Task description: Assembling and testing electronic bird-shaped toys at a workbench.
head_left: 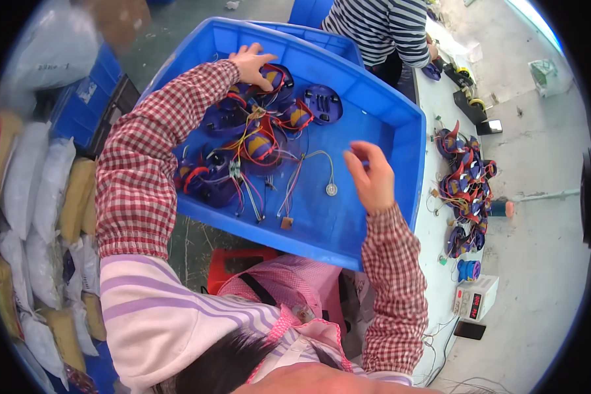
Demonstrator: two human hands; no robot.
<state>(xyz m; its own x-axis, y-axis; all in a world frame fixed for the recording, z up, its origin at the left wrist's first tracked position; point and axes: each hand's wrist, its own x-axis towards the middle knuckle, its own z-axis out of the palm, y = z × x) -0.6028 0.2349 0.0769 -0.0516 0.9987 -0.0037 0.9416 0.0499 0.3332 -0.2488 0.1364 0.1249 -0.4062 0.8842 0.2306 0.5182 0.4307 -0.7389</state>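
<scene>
A large blue plastic bin (368,131) lies before me, holding several purple plastic shells with red and yellow parts and loose coloured wires. My left hand (251,65) reaches to the bin's far left, its fingers spread over a purple and red shell (279,82); whether they touch it is hard to tell. Just right of that, a purple oval shell (323,104) shows its inner side. My right hand (374,180) hovers above the bin's right part, fingers apart and holding nothing. Nearest to it, a small round disc (331,190) hangs off thin wires on the bin floor.
On the white bench (433,276) at right lies a pile of wired purple shells (466,184), with a blue wire spool (469,270) and a white box with a display (476,297). Another person in a striped top (381,29) works beyond. Packed bags (36,184) stand left.
</scene>
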